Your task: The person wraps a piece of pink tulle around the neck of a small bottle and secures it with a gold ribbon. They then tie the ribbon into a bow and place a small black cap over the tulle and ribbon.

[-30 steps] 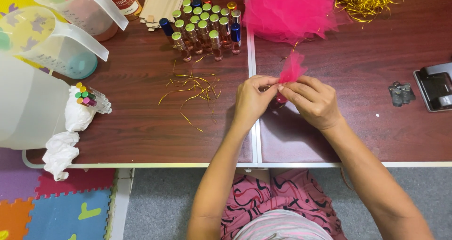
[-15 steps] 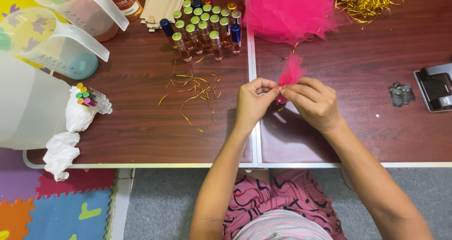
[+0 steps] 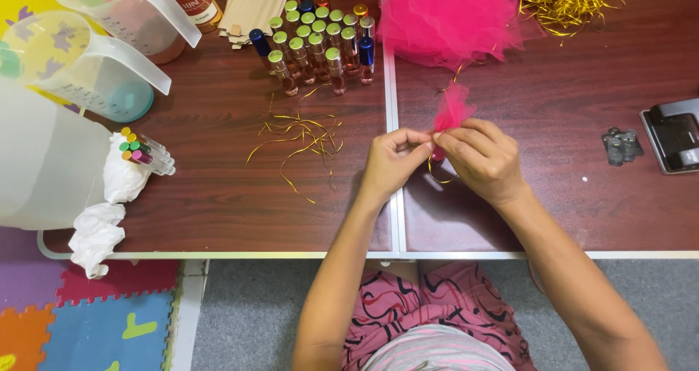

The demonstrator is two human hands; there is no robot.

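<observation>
Both hands, left hand (image 3: 393,160) and right hand (image 3: 484,160), are pinching a pink tulle pouch (image 3: 451,109) tight; gold ribbon (image 3: 437,176) at 6 o'clock could be slipping loose.

Two clear plastic measuring jugs (image 3: 109,47) stand at the far left; two bare hands, left (image 3: 391,163) and right (image 3: 484,160), meet at the table's seam; two crumpled white tissues (image 3: 98,233) lie near the front edge; one heap of pink tulle (image 3: 444,18); one heap of gold foil strands (image 3: 564,0); roughly eighteen small capped glass vials (image 3: 320,40) cluster together, exact count unclear.
</observation>
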